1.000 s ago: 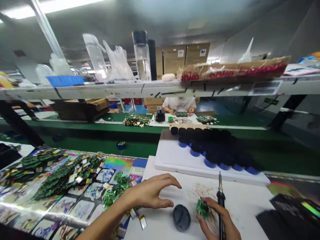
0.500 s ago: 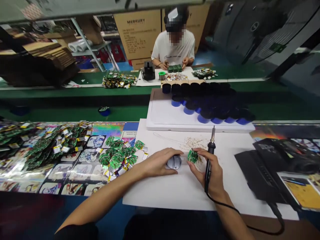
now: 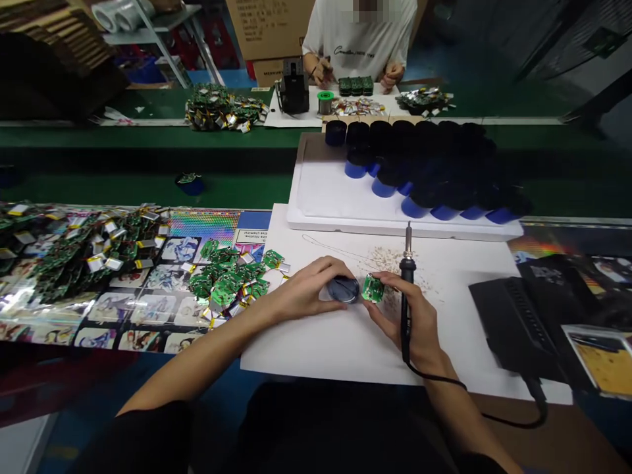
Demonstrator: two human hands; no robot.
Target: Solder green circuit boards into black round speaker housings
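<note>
My right hand (image 3: 412, 316) grips a black soldering iron (image 3: 407, 283) upright, and its fingers also pinch a small green circuit board (image 3: 373, 288). My left hand (image 3: 309, 284) lies curled over a dark round lid (image 3: 342, 289), with the fingertips on its top. Both hands are close together over a white sheet (image 3: 375, 352) scattered with pale crumbs of debris. Left of my left hand lies a heap of green boards with small silver batteries (image 3: 230, 283).
Further left, more boards lie on a glossy printed sheet (image 3: 83, 257). Beyond my hands, blue-and-black cylinders stand on a white foam tray (image 3: 316, 191). A black device (image 3: 518, 322) lies to the right. A co-worker (image 3: 360, 39) sits across the green bench, handling boards.
The view has tilted down, away from the shelf, and the scene has settled. My left hand has come down onto the round lid. The board stays in my right hand's fingers.
</note>
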